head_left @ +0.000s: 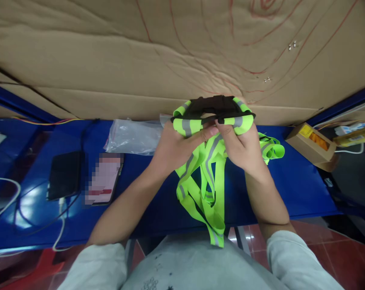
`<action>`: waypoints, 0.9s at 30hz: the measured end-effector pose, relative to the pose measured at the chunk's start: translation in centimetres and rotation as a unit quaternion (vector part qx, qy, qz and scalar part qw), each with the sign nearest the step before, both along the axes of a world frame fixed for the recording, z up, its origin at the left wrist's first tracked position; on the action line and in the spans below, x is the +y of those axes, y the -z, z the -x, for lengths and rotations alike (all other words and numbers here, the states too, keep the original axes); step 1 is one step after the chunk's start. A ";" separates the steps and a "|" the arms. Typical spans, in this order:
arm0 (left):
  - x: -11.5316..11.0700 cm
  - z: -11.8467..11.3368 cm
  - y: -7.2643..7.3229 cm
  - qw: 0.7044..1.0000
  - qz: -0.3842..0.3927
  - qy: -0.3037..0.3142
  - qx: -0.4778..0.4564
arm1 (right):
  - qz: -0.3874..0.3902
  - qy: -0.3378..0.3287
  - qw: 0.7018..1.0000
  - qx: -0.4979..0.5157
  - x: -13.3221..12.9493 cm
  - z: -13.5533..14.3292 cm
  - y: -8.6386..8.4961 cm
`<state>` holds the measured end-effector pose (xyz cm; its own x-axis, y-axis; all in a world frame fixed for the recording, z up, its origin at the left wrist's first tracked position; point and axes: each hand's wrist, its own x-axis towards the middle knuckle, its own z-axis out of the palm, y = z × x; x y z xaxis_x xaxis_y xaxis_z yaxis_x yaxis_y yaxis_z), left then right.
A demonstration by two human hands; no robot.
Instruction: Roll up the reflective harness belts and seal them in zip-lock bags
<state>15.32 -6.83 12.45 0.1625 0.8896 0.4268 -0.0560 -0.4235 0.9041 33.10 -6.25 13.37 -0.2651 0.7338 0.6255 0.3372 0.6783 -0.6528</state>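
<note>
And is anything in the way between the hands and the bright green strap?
Nothing visible is: the left hand and right hand both hold the green strap directly. The plastic bag lies off to the left, not between them.

I look through one camera worn on the person's head, facing forward and steeply down. It sits above the near edge of the tabletop and looks across to the far edge, where cardboard fills the upper part of my view. Closest to me is the shirt front, at bottom centre; the left hand and right hand come mid-view, between near and far edges. I also see floor below the near edge.
</note>
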 end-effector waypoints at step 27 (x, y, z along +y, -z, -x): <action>-0.1 -2.6 4.5 0.832 0.401 0.321 -0.210 | 0.163 -0.024 0.983 0.078 0.7 -2.8 -1.3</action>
<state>17.91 -6.95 7.98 0.7001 0.7034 -0.1225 -0.4200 0.5445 0.7260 35.86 -5.55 14.63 -0.2243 0.8909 0.3948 0.1877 0.4371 -0.8796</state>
